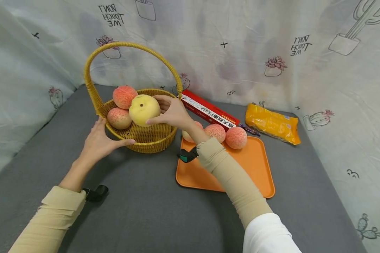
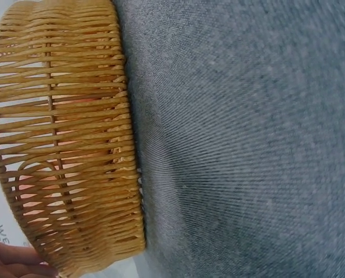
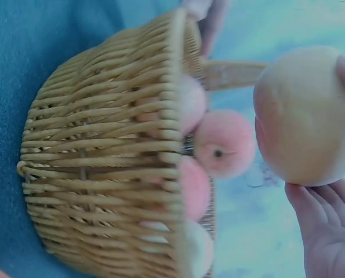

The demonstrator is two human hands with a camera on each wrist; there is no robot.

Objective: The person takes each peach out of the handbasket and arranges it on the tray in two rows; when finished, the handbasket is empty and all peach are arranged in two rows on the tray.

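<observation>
My right hand (image 1: 174,111) holds a large, round yellow fruit (image 1: 144,110) over the wicker basket (image 1: 152,147), thumb on its near side and fingers behind. In the right wrist view the same fruit (image 3: 305,116) hangs above the rim, beside the arched handle. My left hand (image 1: 99,138) rests spread against the basket's left front rim, its fingers by the handle's base and its thumb along the front. Inside the basket, a pink peach (image 1: 125,97) and a pink-yellow peach (image 1: 119,118) show at the left. More fruit, including a pale one (image 3: 200,249), shows in the right wrist view.
Right of the basket, an orange tray (image 1: 256,165) bears three peaches, one of them a pink peach (image 1: 236,137). Behind it lie a red pasta box (image 1: 209,110), a small purple-wrapped item (image 1: 249,130) and a yellow packet (image 1: 272,123). A patterned curtain hangs behind the grey table (image 1: 139,203).
</observation>
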